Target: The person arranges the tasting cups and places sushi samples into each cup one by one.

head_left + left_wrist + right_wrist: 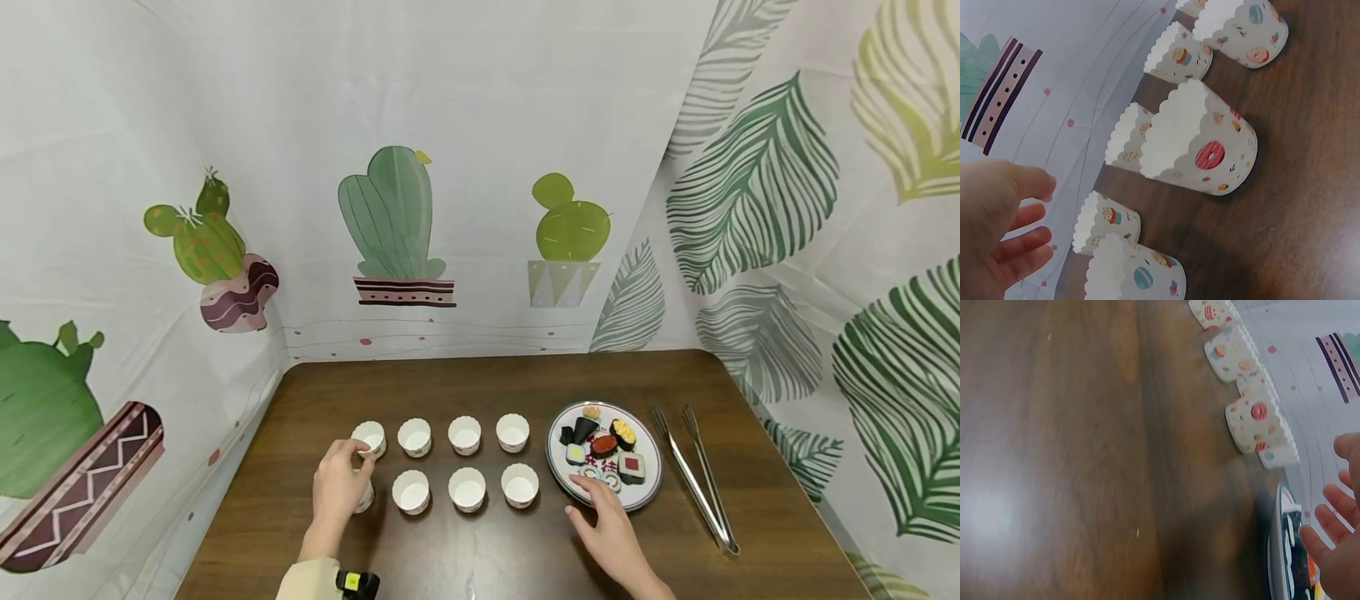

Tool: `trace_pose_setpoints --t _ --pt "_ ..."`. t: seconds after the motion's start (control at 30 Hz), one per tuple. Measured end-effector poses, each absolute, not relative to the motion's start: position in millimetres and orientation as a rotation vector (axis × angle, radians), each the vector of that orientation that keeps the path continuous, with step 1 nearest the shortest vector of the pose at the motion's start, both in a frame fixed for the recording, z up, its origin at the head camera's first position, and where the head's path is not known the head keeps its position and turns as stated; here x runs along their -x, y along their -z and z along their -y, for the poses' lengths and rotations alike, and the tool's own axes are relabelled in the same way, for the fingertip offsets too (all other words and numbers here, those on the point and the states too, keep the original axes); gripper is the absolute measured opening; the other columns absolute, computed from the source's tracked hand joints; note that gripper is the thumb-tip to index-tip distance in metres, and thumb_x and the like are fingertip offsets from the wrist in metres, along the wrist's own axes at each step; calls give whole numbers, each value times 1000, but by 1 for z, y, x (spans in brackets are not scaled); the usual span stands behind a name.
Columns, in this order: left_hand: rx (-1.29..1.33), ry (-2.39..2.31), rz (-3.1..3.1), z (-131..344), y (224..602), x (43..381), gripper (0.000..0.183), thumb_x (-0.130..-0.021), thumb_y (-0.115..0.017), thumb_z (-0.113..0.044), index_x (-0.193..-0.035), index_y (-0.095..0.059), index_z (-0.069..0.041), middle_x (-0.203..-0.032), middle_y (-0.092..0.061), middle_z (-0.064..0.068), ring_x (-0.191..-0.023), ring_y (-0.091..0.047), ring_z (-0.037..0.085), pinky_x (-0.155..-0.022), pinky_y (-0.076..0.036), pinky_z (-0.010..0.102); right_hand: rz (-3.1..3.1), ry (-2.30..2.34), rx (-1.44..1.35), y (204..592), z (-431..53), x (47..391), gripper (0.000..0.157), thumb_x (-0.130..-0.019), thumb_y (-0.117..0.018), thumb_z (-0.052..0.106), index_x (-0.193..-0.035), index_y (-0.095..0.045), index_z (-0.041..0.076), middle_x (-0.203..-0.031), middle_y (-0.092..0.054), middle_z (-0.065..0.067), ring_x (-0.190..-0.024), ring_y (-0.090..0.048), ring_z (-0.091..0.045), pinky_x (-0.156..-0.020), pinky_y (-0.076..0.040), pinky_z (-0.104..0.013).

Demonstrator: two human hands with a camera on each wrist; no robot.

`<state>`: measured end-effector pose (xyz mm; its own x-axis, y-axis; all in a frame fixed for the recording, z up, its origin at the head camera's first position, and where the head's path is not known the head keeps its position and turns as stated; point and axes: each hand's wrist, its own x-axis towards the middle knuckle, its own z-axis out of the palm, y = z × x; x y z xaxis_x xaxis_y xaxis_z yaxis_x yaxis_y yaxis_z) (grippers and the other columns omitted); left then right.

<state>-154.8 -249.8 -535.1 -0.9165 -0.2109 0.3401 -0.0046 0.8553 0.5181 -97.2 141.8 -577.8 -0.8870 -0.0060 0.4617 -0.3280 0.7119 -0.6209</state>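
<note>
My left hand (337, 487) hovers over the left end of two rows of white paper baking cups. Its fingertips are by the back-left cup (371, 435), and the hand partly hides the front-left cup (365, 500). In the left wrist view the left hand (1004, 231) has loosely bent fingers with nothing between them. My right hand (611, 537) is at the near edge of a round plate (654, 454) of toy-like sushi pieces. Its fingers are spread and relaxed in the right wrist view, and the right hand (1341, 531) holds nothing.
Metal tongs (697, 492) lie spread to the right of the plate. More baking cups, such as the front-right cup (520, 485), stand between the hands. A brown wooden table (480, 383) carries everything, with a patterned cloth (480, 100) behind it.
</note>
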Motion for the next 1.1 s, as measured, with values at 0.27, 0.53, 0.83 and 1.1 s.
trace_pose_setpoints --t 0.27,0.53,0.83,1.1 --pt "-213 771 2687 258 539 159 29 -72 -73 -16 -99 -65 -8 -108 -60 15 -96 -59 36 -77 -45 50 2474 -975 -231 585 -166 96 47 -66 -77 2 -111 -62 6 -104 -62 -8 -98 -55 -24 -88 -31 -18" --pt "-218 781 2773 263 539 167 46 -74 -73 -18 -116 -59 -5 -121 -53 21 -110 -50 41 -87 -41 55 2451 -937 -208 584 -188 98 47 -66 -76 1 -110 -61 2 -102 -61 -11 -96 -51 -23 -84 -32 -24" --pt "-228 785 2875 269 539 180 63 -74 -73 -22 -128 -48 -4 -130 -44 24 -116 -45 44 -91 -38 57 2473 -901 -142 582 -207 100 48 -68 -74 1 -113 -59 2 -105 -60 -15 -93 -53 -30 -79 -32 -31" --pt "-233 754 2930 273 543 191 70 -70 -76 -23 -130 -45 -4 -130 -43 25 -113 -45 47 -89 -39 57 2467 -843 -84 583 -222 103 51 -67 -75 3 -114 -57 1 -107 -57 -19 -95 -51 -36 -78 -32 -38"
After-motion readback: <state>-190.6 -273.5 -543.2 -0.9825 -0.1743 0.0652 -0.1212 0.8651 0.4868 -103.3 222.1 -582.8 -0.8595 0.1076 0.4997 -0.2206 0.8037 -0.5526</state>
